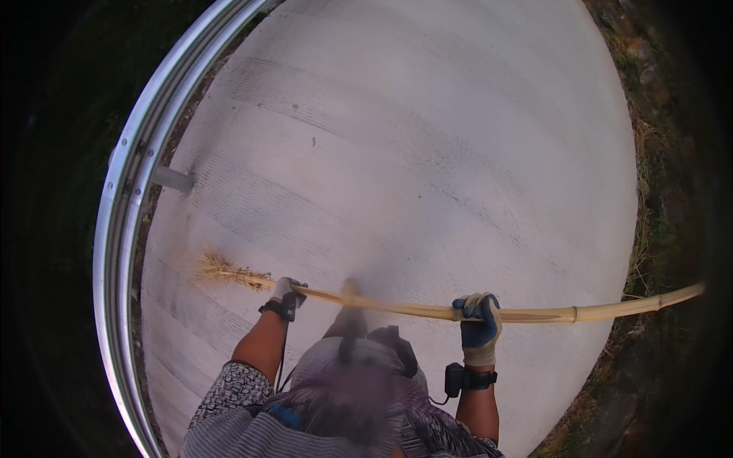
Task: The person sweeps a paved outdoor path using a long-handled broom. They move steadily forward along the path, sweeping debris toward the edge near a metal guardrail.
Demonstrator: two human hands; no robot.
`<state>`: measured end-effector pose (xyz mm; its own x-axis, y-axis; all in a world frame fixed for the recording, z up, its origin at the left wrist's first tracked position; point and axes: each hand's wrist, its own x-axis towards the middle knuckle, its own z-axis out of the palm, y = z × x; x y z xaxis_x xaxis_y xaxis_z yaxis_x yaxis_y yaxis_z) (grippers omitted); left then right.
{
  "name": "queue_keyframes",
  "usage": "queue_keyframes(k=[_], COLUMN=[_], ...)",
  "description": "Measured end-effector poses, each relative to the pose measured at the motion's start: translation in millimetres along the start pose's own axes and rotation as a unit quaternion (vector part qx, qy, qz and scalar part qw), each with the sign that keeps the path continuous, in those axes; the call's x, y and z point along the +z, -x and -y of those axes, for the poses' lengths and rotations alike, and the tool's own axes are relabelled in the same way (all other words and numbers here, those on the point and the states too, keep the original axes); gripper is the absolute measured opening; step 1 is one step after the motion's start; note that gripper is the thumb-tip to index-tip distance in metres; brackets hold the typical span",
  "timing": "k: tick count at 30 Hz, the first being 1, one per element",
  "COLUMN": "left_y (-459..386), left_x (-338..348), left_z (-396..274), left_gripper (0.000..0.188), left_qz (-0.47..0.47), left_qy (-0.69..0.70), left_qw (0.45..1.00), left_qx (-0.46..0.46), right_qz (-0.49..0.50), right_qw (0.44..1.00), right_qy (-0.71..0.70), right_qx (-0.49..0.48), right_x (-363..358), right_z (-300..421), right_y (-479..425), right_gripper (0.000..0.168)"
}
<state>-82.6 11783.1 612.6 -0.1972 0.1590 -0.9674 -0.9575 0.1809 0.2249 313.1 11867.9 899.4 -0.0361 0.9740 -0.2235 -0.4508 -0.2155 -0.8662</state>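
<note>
A long bamboo pole (544, 315) lies across the front of my body, nearly level in the picture. Dry straw-like bristles (229, 272) are bound to its left end, like a broom head. My left hand (289, 291), in a pale glove, grips the pole close to the bristles. Farther right, my right hand (480, 322), in a cream and blue work glove, is closed around the thicker part of the pole. Past this hand the pole runs on towards the right verge. Both wrists carry black strapped devices with cables.
Pale ridged concrete pavement (366, 160) spreads before me. A metal guardrail (117, 200) with a post (174, 179) curves along the left edge. Grass and rough ground (647, 229) border the right side. A blurred smudge covers part of the lower middle.
</note>
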Motion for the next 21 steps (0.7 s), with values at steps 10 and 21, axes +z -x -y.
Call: queue_keyframes(k=[10, 21], left_y=[-20.5, 12.7], left_x=[122.1, 145.5], left_z=[-6.9, 76.4], left_gripper=[0.016, 0.007], left_qz=[0.078, -0.106], left_qy=[-0.040, 0.013], left_qw=[0.995, 0.994], left_qx=[0.053, -0.017], right_qz=[-0.110, 0.004], right_qw=[0.984, 0.991], right_qy=[-0.139, -0.093], right_qx=[0.019, 0.098], right_x=[-68.9, -122.7], right_z=[-2.9, 34.4], right_y=[-58.8, -226.6], right_gripper=[0.031, 0.035])
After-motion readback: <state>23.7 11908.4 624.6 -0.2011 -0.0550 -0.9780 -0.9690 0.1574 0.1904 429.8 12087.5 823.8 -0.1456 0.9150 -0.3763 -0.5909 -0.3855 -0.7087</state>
